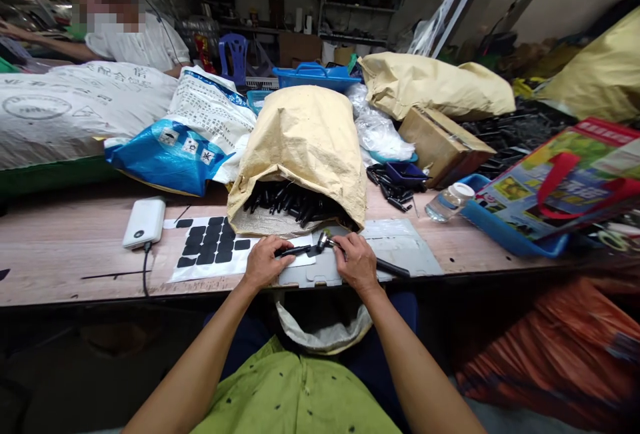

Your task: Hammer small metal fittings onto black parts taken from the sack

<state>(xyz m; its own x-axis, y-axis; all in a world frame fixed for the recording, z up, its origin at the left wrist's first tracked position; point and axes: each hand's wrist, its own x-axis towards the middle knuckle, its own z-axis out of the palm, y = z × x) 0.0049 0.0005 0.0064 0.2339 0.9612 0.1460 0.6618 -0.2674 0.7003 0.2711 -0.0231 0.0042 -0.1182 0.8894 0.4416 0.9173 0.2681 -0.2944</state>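
Green spotted shirt fills the bottom edge, with a grey plastic bag [325,331] hanging open under the table [60,247] edge. Left hand [263,262] pinches a slim black plastic rod [296,251] flat on a grey plastic sheet [400,247]; right hand [356,262] is clenched around a small metal-headed hammer [324,241] right at the rod's tip. Fingers sit so close that a slightly off tap could catch them, or the rod could roll away. Wooden table's crowded: tan paper sack of black rods [300,154], white power bank [145,222], sheet of black stickers [210,247], clear bottle [449,202]. Cluttered workshop, another person sits far left
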